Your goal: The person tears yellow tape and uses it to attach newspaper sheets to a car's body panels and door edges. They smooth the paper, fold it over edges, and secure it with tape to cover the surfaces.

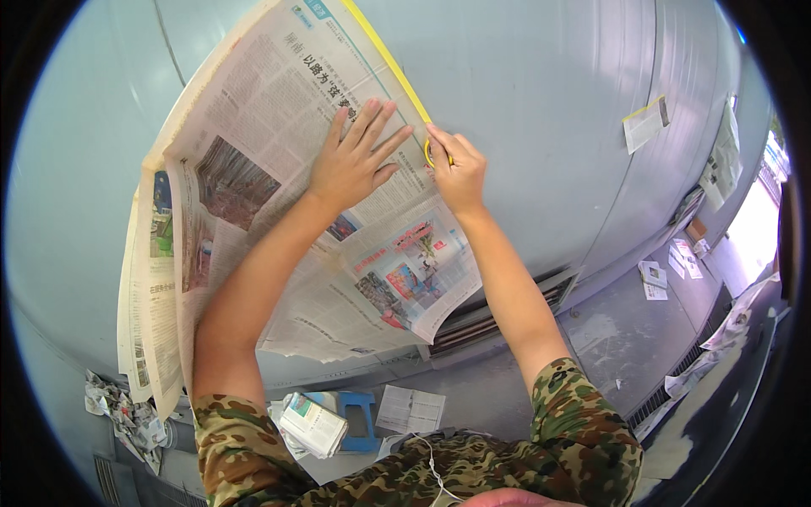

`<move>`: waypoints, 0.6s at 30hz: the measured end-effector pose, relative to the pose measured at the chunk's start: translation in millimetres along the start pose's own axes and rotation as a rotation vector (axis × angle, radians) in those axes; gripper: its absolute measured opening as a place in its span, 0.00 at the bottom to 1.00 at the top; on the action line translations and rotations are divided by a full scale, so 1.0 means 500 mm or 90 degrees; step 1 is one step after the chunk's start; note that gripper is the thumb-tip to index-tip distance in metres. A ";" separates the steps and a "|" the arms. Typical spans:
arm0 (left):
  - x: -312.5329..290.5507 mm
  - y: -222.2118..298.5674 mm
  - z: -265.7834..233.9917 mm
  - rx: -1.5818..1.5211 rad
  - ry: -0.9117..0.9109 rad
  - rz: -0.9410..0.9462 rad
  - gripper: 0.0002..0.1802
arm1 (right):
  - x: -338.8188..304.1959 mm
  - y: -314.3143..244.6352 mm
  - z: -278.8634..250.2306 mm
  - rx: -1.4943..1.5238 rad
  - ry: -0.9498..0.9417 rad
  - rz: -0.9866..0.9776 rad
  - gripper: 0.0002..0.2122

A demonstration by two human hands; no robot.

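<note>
A large newspaper sheet (279, 110) lies against a smooth pale grey panel (524, 76). Along its upper right edge runs a strip of yellow tape (390, 61), straddling paper and panel. My left hand (351, 165) rests flat on the newspaper with fingers spread. My right hand (460, 173) is closed on a roll of yellow tape (427, 155) at the lower end of that strip. Its fingertips are at the tape line. Below my hands the sheet's lower part hangs loose, with a curled corner. More folded newspaper layers (152, 287) hang at the left.
Below stands a blue stool (361, 427) with a stack of folded newspapers (312, 425). Crumpled paper (127, 414) lies at lower left. A small taped paper piece (646, 125) sticks to the panel at right. Loose sheets (653, 280) lie on the grey floor (608, 346).
</note>
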State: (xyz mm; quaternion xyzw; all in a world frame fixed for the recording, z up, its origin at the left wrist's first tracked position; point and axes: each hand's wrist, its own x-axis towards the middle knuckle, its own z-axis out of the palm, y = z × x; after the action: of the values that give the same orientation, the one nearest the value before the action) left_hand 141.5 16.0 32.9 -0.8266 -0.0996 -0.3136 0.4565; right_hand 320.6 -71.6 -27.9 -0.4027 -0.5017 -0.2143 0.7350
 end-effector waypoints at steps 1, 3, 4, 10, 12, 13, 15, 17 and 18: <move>0.002 -0.001 -0.002 -0.004 0.001 -0.002 0.38 | 0.000 0.000 0.004 -0.021 -0.002 -0.004 0.10; 0.006 -0.002 -0.008 -0.011 0.008 0.003 0.39 | 0.001 0.001 0.011 -0.047 0.004 -0.013 0.10; 0.007 -0.002 -0.010 -0.013 0.005 -0.001 0.39 | 0.002 0.001 0.014 -0.052 0.010 -0.016 0.10; 0.002 -0.002 0.000 -0.027 0.010 0.000 0.41 | 0.006 -0.002 0.014 -0.097 -0.011 -0.032 0.09; 0.000 -0.002 0.003 -0.029 0.018 0.001 0.42 | 0.007 -0.005 0.014 -0.104 -0.014 -0.025 0.09; 0.000 -0.001 0.003 -0.035 0.025 0.001 0.42 | 0.007 -0.006 0.014 -0.108 -0.017 -0.024 0.09; 0.004 -0.001 -0.002 -0.044 0.026 0.003 0.43 | 0.008 -0.007 0.015 -0.124 -0.018 -0.035 0.09; 0.011 -0.006 -0.012 -0.056 0.024 0.024 0.44 | 0.008 -0.007 0.015 -0.150 -0.017 -0.058 0.09; 0.016 -0.010 -0.018 -0.059 0.009 0.037 0.44 | 0.008 -0.006 0.015 -0.155 -0.018 -0.060 0.09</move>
State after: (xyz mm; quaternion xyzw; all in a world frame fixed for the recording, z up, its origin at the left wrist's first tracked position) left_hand 141.6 10.2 44.5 -0.8471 -0.0582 -0.3101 0.4276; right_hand 315.6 -66.9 -21.6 -0.4676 -0.5008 -0.3023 0.6627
